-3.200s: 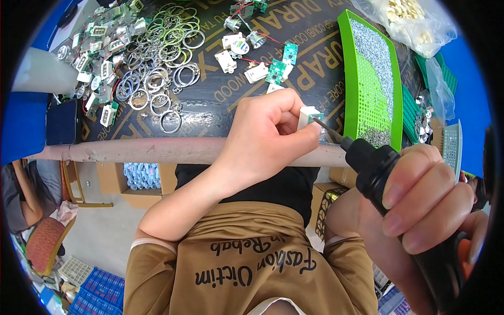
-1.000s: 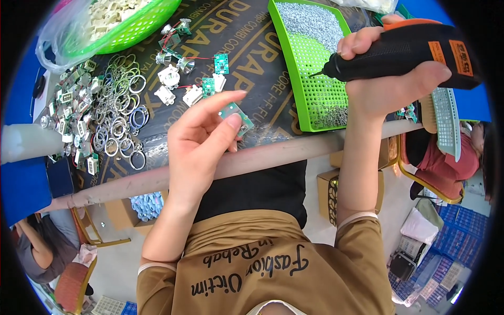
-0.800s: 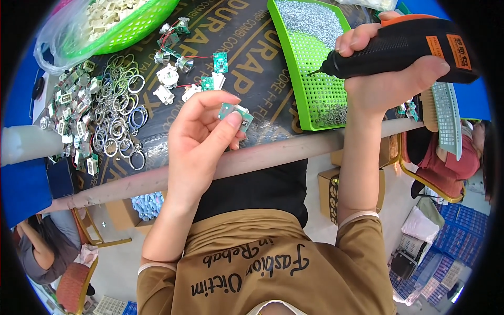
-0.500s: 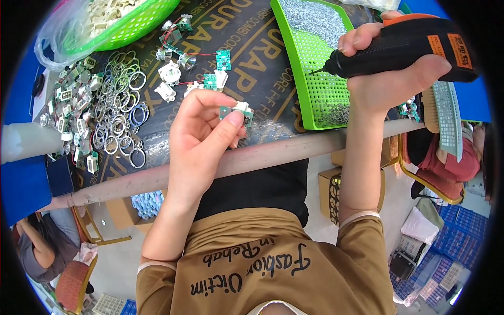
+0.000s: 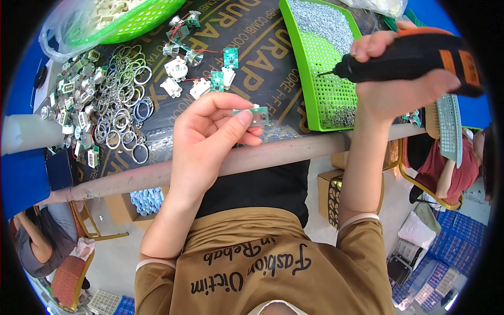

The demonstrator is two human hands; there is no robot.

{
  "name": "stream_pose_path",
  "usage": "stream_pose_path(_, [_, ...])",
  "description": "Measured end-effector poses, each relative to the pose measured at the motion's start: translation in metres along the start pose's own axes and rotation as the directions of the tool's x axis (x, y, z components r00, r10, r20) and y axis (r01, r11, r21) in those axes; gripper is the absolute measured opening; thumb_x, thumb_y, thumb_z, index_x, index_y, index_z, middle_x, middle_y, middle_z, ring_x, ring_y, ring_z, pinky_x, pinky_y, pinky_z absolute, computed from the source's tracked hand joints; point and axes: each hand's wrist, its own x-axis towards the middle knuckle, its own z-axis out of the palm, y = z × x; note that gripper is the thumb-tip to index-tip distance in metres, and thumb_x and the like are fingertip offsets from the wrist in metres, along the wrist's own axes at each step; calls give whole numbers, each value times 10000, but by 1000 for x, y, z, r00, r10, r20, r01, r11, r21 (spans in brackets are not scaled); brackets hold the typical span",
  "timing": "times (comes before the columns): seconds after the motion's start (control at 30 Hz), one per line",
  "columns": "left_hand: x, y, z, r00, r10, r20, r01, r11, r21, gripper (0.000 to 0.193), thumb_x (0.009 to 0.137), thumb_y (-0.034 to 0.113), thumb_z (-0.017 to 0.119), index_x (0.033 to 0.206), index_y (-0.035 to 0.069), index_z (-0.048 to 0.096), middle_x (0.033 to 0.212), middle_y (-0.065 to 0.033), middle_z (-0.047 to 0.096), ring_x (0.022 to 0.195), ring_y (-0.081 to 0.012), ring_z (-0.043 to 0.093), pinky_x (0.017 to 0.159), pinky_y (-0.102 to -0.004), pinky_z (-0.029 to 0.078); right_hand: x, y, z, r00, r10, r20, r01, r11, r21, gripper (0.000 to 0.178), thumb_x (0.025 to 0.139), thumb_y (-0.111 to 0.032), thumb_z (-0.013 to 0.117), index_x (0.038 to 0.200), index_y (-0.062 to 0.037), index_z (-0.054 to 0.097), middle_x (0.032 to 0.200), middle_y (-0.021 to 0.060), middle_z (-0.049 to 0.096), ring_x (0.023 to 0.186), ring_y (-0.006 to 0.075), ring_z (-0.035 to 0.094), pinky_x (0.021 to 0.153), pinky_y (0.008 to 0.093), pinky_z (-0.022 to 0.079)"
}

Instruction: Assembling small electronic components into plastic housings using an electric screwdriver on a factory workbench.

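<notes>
My left hand (image 5: 202, 134) pinches a small green circuit board (image 5: 259, 116) between thumb and fingers, just above the table's near edge. A bit of white plastic shows at the board's upper edge; the thumb covers its left end. My right hand (image 5: 386, 97) is wrapped round a black electric screwdriver (image 5: 407, 59) with an orange part on top. Its thin bit points left, over the green perforated tray (image 5: 308, 100) and apart from the board. Silver screws (image 5: 328, 23) fill the tray's far end, and darker small screws (image 5: 342, 116) lie at its near end.
Wired boards with white holders (image 5: 199, 88) lie beyond my left hand. To the left are a heap of key rings (image 5: 123, 100), a pile of small assemblies (image 5: 73, 100) and a green basket (image 5: 142, 21) of white parts. A brush (image 5: 432, 119) stands at the right edge.
My left hand has shifted slightly right, and the board is turned so more of its flat green face shows. The screwdriver has moved slightly right and down in view.
</notes>
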Motion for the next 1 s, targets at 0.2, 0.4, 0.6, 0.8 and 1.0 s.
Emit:
stream_pose_path(0.2, [1,0,3,1000,0,30,0,1000,-6,177,821,7,562,990,-41,577,858,-87,620,757,-118,609,690,-237,519,-12,-37,19,996,-57,75,55,998,27,862,593,-818,403,992,-59,488,642,51,468,536,157,428,547,318,338])
stream_pose_path(0.4, [1,-2,3,1000,6,-4,-6,1000,20,163,799,-20,576,961,-38,583,835,-68,610,743,-108,606,663,-220,515,-42,-63,59,958,-211,197,214,977,8,691,552,-678,663,957,-142,503,670,-40,460,545,61,431,540,218,310])
stream_pose_path(0.6, [-1,-2,4,1000,8,-6,-7,999,39,143,795,-38,563,936,-56,583,823,-96,604,717,-125,600,615,-231,524,-45,-66,68,943,-132,306,138,990,1,632,572,-604,710,995,-186,494,722,-28,533,582,72,522,538,197,385])
stream_pose_path(0.8, [-1,-2,4,1000,11,-9,-11,999,33,145,798,-32,568,940,-56,582,813,-93,608,724,-122,601,614,-224,522,-37,-68,59,872,-5,490,-38,996,78,617,583,-580,704,1002,-184,484,720,-18,528,566,85,512,539,214,384])
stream_pose_path(1.0, [-2,-2,3,1000,7,-1,-7,999,47,149,799,-29,571,945,-56,580,818,-90,609,727,-124,605,616,-224,523,-37,-67,63,884,12,467,-52,996,74,433,678,-484,619,963,-189,483,711,7,534,556,128,526,530,251,410])
